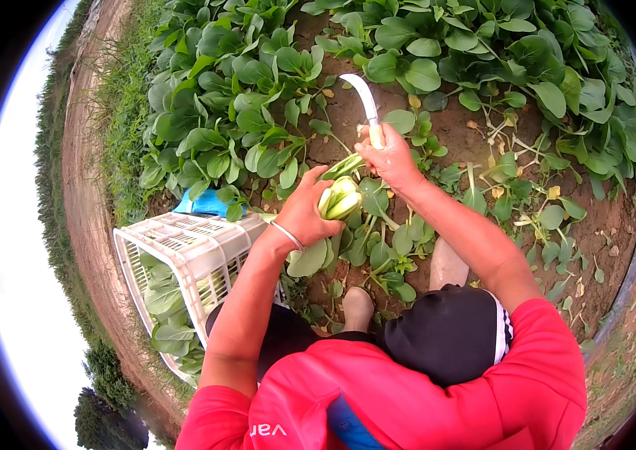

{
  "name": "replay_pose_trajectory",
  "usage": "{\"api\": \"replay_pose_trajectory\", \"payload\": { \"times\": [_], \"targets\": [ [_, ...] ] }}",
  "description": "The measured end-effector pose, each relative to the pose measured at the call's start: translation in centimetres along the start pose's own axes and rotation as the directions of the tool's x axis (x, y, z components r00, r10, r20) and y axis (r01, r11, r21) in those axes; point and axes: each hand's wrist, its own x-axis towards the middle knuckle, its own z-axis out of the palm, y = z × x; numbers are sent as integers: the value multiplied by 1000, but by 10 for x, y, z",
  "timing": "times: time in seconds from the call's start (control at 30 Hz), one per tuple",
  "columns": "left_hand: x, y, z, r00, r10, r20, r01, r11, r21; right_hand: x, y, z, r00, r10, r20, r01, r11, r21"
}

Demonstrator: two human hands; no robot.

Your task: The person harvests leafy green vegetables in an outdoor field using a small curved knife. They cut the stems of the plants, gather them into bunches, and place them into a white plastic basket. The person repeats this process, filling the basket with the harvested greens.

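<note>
My left hand [309,208] is wrapped around a head of bok choy [342,199], its pale stem bases turned up and its leaves hanging below the palm. A white band circles that wrist. In my right hand [388,157] is a sickle [366,98], gripped by its light handle, with the curved blade pointing away from me. A green stalk [346,166] stretches between the right fingers and the bok choy; whether it is detached cannot be told. Loose leaves [380,253] lie on the soil beneath both hands.
A white plastic crate [200,236] holding bok choy lies on its side at my left, with a blue object [205,202] behind it. Growing bok choy [256,112] stands ahead, more plants [548,73] at the right. A dark hose [627,292] curves along the right edge.
</note>
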Motion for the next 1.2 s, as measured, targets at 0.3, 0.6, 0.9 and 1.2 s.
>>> {"api": "replay_pose_trajectory", "payload": {
  "times": [0.3,0.6,0.9,1.2],
  "targets": [
    [27,-16,8,994,44,-102,-52,996,-71,-1,2,3,934,312,173,-347,906,241],
    [77,-52,-22,954,-287,90,120,638,760,49,70,15,976,182,123,-20,631,-775],
    [95,-80,-33,887,-446,121,127,487,864,58,74,32,962,201,186,44,559,-828],
    [94,-90,-32,931,-356,85,129,537,834,67,78,40,937,278,212,32,538,-842]
  ]
}}
